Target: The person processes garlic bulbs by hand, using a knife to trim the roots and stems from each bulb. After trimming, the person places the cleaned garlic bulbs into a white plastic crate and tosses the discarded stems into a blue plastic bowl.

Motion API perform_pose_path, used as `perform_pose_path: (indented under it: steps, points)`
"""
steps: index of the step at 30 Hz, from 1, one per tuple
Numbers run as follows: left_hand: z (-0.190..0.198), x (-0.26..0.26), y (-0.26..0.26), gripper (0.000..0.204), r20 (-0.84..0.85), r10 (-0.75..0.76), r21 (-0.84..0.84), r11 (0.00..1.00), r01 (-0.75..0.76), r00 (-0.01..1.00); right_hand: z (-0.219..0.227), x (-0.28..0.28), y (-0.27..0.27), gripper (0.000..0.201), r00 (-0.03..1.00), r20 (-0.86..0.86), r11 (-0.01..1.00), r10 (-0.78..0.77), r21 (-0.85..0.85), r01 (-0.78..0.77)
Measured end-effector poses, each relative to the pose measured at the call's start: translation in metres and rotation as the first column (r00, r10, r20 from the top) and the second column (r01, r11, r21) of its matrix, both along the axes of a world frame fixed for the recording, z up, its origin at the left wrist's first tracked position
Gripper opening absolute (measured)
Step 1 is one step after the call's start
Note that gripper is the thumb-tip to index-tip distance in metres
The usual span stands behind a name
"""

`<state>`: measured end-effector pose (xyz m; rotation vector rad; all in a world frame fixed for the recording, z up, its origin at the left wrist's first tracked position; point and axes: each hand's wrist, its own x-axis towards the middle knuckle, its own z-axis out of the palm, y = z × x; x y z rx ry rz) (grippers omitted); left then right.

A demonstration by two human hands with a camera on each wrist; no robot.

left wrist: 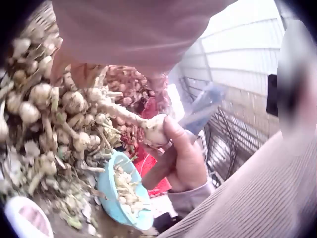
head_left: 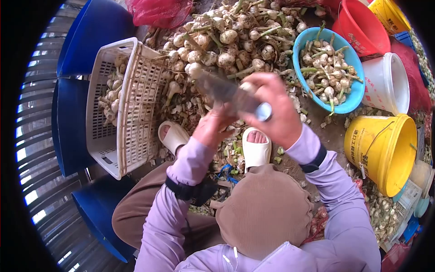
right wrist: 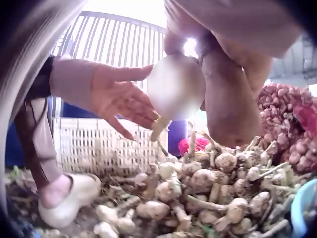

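Observation:
My right hand (head_left: 276, 104) grips a knife (head_left: 222, 90), its broad blade blurred in the head view. In the left wrist view, the right hand's (left wrist: 188, 161) thumb touches a pale garlic bulb (left wrist: 156, 130) with a long stalk, beside the blade (left wrist: 202, 106). My left hand (head_left: 213, 127) is close below the blade in the head view. The right wrist view shows the left hand (right wrist: 121, 96) with fingers spread and no bulb in the palm; a piece of stalk (right wrist: 159, 129) appears beside its fingertips. Whether they touch is unclear.
Piled garlic (head_left: 226, 36) lies in front. A white crate (head_left: 142, 113) with bulbs stands left, a blue basin (head_left: 297, 59) of garlic right. Beyond are a red bucket (head_left: 362, 31), a white bucket (head_left: 385, 86) and a yellow bucket (head_left: 371, 149). Trimmings surround the sandalled feet.

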<state>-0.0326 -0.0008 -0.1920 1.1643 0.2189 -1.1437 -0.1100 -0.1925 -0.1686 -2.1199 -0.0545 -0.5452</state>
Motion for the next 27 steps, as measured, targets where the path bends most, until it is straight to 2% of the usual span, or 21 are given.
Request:
perform_pose_path:
  steps: [1, 2, 4, 5, 6, 7, 8, 10, 11, 12, 14, 15, 16, 17, 19, 20, 21, 22, 24, 26, 27]
  points:
    - [0.005, -0.019, -0.004, 0.055, 0.096, 0.212, -0.112, 0.973, -0.201, 0.972, -0.005, -0.002, 0.005, 0.039, 0.993, -0.007, 0.993, 0.115, 0.016, -0.115]
    - [-0.04, 0.004, 0.011, 0.042, -0.056, 0.061, -0.413, 0.907, -0.079, 0.997, -0.008, -0.004, 0.008, 0.038, 0.974, -0.016, 0.973, 0.228, 0.034, -0.227]
    - [0.021, -0.008, -0.023, 0.031, 0.317, 0.277, -0.12, 0.96, -0.251, 0.907, 0.0, -0.008, 0.0, 0.031, 0.98, 0.046, 0.98, 0.195, -0.042, -0.194]
    - [0.018, -0.002, -0.021, 0.028, 0.417, 0.186, -0.062, 0.982, -0.177, 0.889, 0.011, -0.014, -0.011, 0.029, 0.975, -0.196, 0.994, 0.102, -0.004, -0.105]
    - [0.014, 0.005, -0.015, 0.026, 0.506, 0.084, 0.009, 0.995, -0.103, 0.858, 0.016, -0.018, -0.017, 0.028, 0.902, -0.431, 1.0, 0.01, 0.012, -0.006]
    - [0.005, 0.008, -0.009, 0.026, 0.526, -0.001, 0.043, 0.999, -0.026, 0.85, 0.008, -0.018, -0.017, 0.022, 0.947, -0.314, 0.998, -0.067, -0.03, 0.061]
    - [-0.001, 0.006, -0.007, 0.026, 0.525, -0.005, 0.041, 0.999, -0.02, 0.851, 0.009, -0.018, -0.014, 0.022, 0.946, -0.315, 0.997, -0.074, -0.032, 0.067]
    - [-0.009, 0.0, -0.004, 0.024, 0.773, -0.087, 0.103, 0.995, 0.011, 0.628, 0.016, -0.014, -0.001, 0.015, 0.947, -0.318, 0.999, -0.044, -0.045, 0.031]
    - [-0.002, -0.003, -0.008, 0.022, 0.827, -0.089, 0.116, 0.993, -0.013, 0.555, 0.021, -0.012, 0.004, 0.011, 0.942, -0.334, 0.999, -0.031, 0.005, 0.035]
    - [0.004, -0.004, -0.007, 0.022, 0.825, -0.092, 0.119, 0.993, -0.013, 0.557, 0.017, -0.012, 0.003, 0.011, 0.941, -0.336, 0.999, -0.03, 0.007, 0.035]
    - [0.022, 0.0, -0.002, 0.023, 0.875, -0.276, 0.305, 0.952, -0.01, 0.398, -0.007, -0.01, -0.006, 0.011, 0.928, -0.369, 0.999, -0.052, -0.034, 0.043]
    - [0.042, -0.003, 0.002, 0.025, 0.835, -0.207, 0.269, 0.962, -0.051, 0.509, -0.029, -0.016, -0.017, 0.012, 0.867, -0.486, 0.994, -0.112, -0.045, 0.104]
    - [0.037, 0.013, 0.021, 0.028, 0.96, -0.238, 0.248, 0.967, -0.058, 0.148, -0.062, -0.027, -0.031, 0.018, 0.836, -0.509, 0.977, -0.206, -0.149, 0.15]
    - [0.041, 0.027, 0.036, 0.027, 0.963, -0.077, 0.09, 0.995, -0.036, 0.258, -0.067, -0.03, -0.038, 0.023, 0.821, -0.506, 0.965, -0.262, -0.135, 0.225]
    - [0.069, 0.059, 0.072, 0.023, 0.889, 0.057, 0.012, 0.989, -0.147, 0.454, -0.076, -0.04, -0.037, 0.032, 0.783, -0.515, 0.929, -0.349, -0.082, 0.36]
    - [0.075, 0.091, 0.1, 0.028, 0.982, -0.097, 0.141, 0.947, -0.288, 0.164, -0.078, -0.029, -0.039, 0.036, 0.776, -0.494, 0.905, -0.392, -0.055, 0.422]
    - [0.083, 0.117, 0.113, 0.034, 0.951, -0.277, 0.185, 0.868, -0.461, -0.14, -0.09, -0.016, -0.04, 0.038, 0.788, -0.424, 0.882, -0.446, -0.061, 0.467]
    - [0.107, 0.117, 0.111, 0.042, 0.649, -0.665, 0.236, 0.638, -0.732, -0.37, -0.105, -0.001, -0.043, 0.041, 0.781, -0.388, 0.865, -0.489, -0.099, 0.492]
    - [0.1, 0.123, 0.121, 0.052, 0.825, -0.462, 0.159, 0.742, -0.652, -0.325, -0.142, 0.036, -0.045, 0.046, 0.785, -0.194, 0.808, -0.589, -0.129, 0.574]
    - [0.1, 0.089, 0.079, 0.061, 0.704, -0.606, 0.408, 0.772, -0.488, -0.371, -0.166, 0.075, -0.043, 0.041, 0.765, -0.244, 0.796, -0.596, -0.056, 0.603]
    - [0.084, 0.069, 0.06, 0.065, 0.775, -0.569, 0.482, 0.814, -0.324, -0.276, -0.163, 0.088, -0.041, 0.032, 0.729, -0.407, 0.812, -0.55, -0.056, 0.581]
